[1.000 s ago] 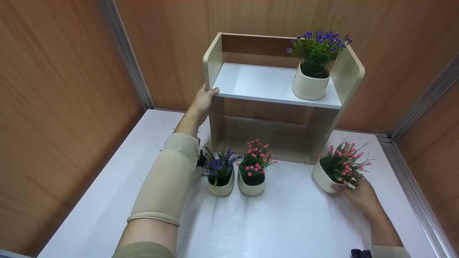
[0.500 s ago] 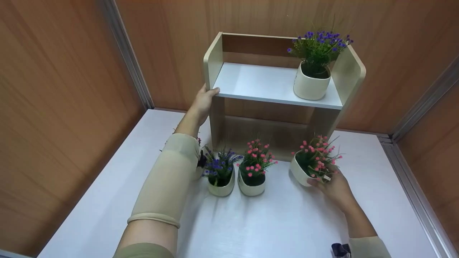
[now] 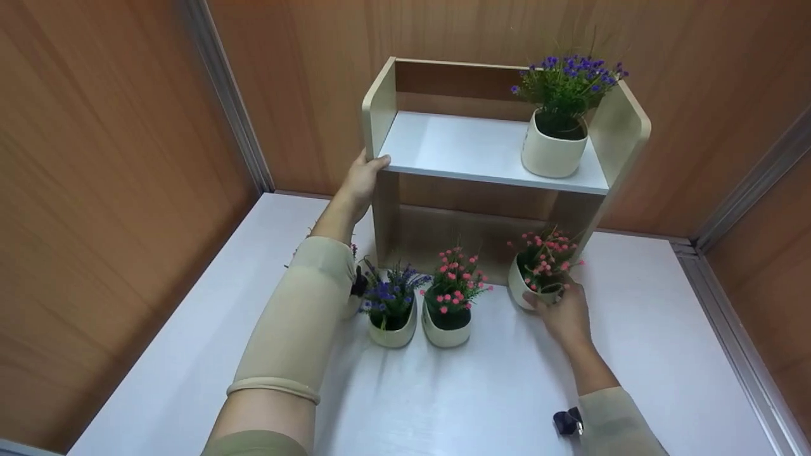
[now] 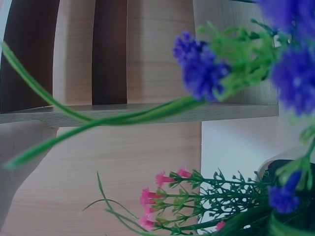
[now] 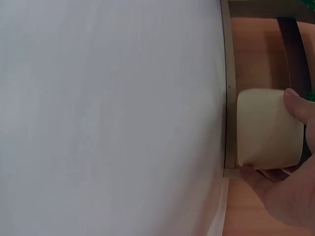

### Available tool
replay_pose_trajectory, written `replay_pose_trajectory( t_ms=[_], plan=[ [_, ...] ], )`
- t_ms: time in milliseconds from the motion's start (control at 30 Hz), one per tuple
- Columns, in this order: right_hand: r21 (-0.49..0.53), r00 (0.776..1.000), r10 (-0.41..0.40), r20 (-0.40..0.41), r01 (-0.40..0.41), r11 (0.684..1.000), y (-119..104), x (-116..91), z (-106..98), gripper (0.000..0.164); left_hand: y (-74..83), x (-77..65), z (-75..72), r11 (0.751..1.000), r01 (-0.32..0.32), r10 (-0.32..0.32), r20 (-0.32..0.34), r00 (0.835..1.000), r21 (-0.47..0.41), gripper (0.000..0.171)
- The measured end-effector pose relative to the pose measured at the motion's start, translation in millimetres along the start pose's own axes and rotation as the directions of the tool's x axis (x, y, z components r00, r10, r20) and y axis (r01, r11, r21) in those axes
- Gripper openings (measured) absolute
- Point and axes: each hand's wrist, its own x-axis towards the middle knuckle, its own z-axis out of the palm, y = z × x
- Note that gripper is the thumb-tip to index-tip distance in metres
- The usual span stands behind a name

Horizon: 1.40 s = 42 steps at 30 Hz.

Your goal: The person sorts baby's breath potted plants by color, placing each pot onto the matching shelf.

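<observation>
My left hand (image 3: 362, 180) grips the left side panel of a small two-tier wooden shelf (image 3: 494, 180), its thumb over the front edge of the upper board. With my right hand (image 3: 566, 313) I hold a white pot of pink flowers (image 3: 521, 285) by its rim and side, at the right front of the lower tier. In the right wrist view the pot (image 5: 269, 129) stands close to the shelf's bottom board (image 5: 229, 88), thumb on one side, fingers on the other. On the upper board sits a white pot of purple flowers (image 3: 554, 149).
In front of the shelf stand a pot of purple flowers (image 3: 391, 332) and a second pot of pink flowers (image 3: 447, 326) side by side. Another plant (image 3: 353, 250) is mostly hidden behind my left sleeve. Wooden walls (image 3: 127, 158) enclose the white table (image 3: 481, 392).
My right hand has carried its pink-flower pot leftward, then back to the shelf's lower right front. My left hand stays on the side panel.
</observation>
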Motion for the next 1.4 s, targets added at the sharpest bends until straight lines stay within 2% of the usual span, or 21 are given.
replay_pose_trajectory(
  t_ms=[233, 500, 700, 900, 1067, 1233, 1400],
  plan=[
    [0.017, 0.996, 0.048, -0.079, -0.047, 0.999, -9, 7, 17, 0.081, -0.9, 1.0, -0.1, 1.0, 0.017, -0.017, 0.0, 1.0, 0.013, 0.079],
    [0.024, 0.988, 0.119, -0.095, -0.118, 0.993, -22, 22, 34, 0.085, 2.6, -0.7, -5.3, 0.998, 0.05, -0.049, -0.024, 0.998, 0.037, 0.086],
    [0.024, 0.979, 0.157, -0.127, -0.155, 0.988, -25, 36, 39, 0.082, 1.9, -0.2, -4.8, 0.999, 0.041, -0.04, -0.024, 0.999, 0.019, 0.084],
    [0.071, 0.976, 0.172, -0.13, -0.164, 0.984, -19, 43, 43, 0.083, -1.4, 1.6, -0.2, 0.999, 0.044, -0.043, -0.029, 0.999, 0.011, 0.086],
    [0.07, 0.972, 0.17, -0.159, -0.161, 0.984, -14, 47, 46, 0.081, -3.2, 1.9, 5.6, 0.999, 0.029, -0.029, 0.001, 1.0, 0.018, 0.081],
    [0.07, 0.969, 0.172, -0.178, -0.162, 0.984, -14, 54, 53, 0.085, -2.3, 1.6, 2.9, 0.999, 0.03, -0.03, -0.019, 0.999, 0.027, 0.082],
    [0.063, 0.958, 0.173, -0.23, -0.162, 0.985, -15, 63, 58, 0.083, -0.8, 1.4, -0.2, 0.999, 0.042, -0.041, -0.024, 0.999, 0.032, 0.084]
  ],
)
